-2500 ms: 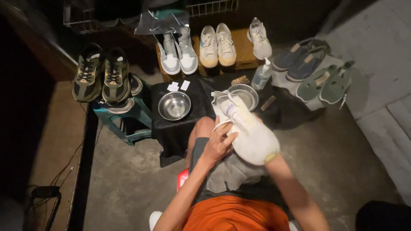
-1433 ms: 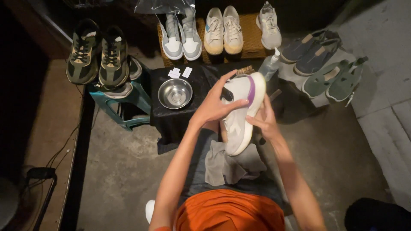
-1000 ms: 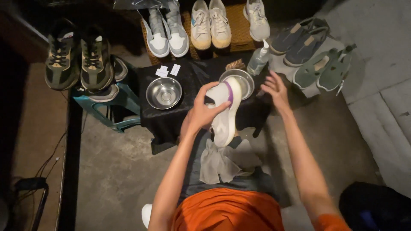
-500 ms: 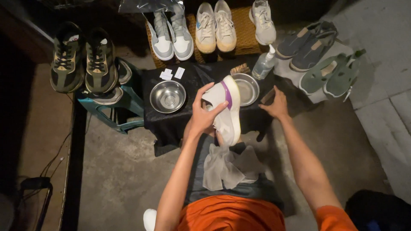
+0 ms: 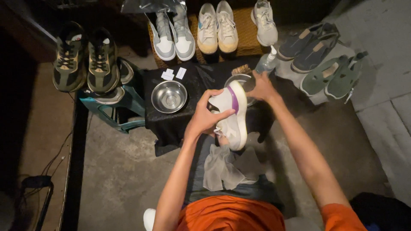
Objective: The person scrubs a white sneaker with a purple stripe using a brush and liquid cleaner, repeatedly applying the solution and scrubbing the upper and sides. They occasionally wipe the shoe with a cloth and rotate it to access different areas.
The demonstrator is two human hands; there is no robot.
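Head view: my left hand (image 5: 208, 116) is clamped around a white sneaker (image 5: 233, 114) with a purple heel stripe, holding it on its side above my lap, just in front of the black-draped stand (image 5: 171, 124). My right hand (image 5: 261, 87) reaches to the far metal bowl (image 5: 240, 81) by the spray bottle (image 5: 266, 63); whether it grips anything I cannot tell. An empty steel bowl (image 5: 169, 96) sits left. A grey cloth (image 5: 222, 167) lies on my lap.
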